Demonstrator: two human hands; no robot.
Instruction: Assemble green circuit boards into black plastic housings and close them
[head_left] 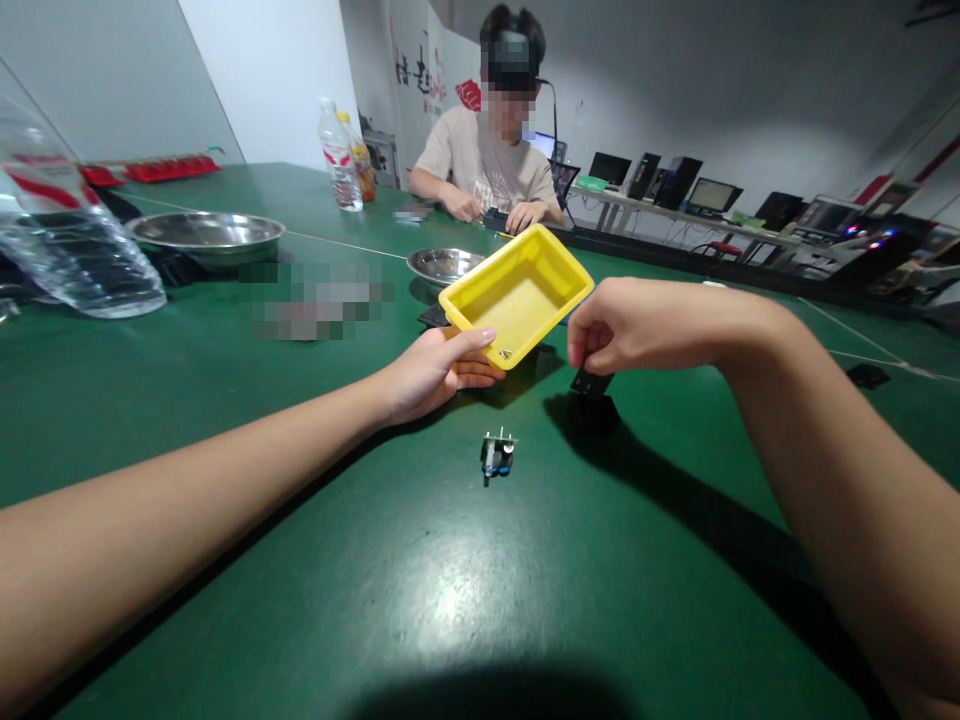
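My left hand (450,368) grips a yellow plastic tray (525,305) by its near left corner, thumb over the rim. The tray is lifted and tilted toward me, with a few tiny metal pieces (505,354) lying in its lower corner. To the right of it, my right hand (611,325) is closed on a small black plastic part (591,382), fingertips pointing down close to the table. Below that part is a dark shape (596,415), perhaps another black piece or shadow. Nearer me, a small circuit board with components (498,456) rests on the green table.
Steel bowls (206,240) (442,264) stand to the left and behind the yellow tray. Water bottles (75,220) (340,155) are on the left side. Across the green table (420,600) a person (491,150) works with both hands on a dark object. Computers line the back wall.
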